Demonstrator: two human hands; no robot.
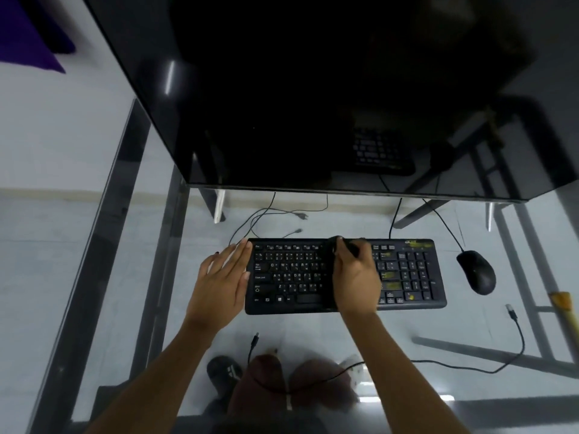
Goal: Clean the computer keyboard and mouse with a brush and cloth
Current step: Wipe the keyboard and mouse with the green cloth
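The right hand (354, 274) grips one dark brush (340, 245) on the one keyboard (407, 274) (top row), the left hand (219, 277) lies flat and spread at its left end, one mouse (476, 272) right on the glass bench (470, 324).

A glass desk (94, 277) on grey metal legs stands over a pale floor (40, 220).

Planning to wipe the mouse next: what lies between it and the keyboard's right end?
Only bare glass desk shows between the keyboard and the mouse, seen from the head camera.
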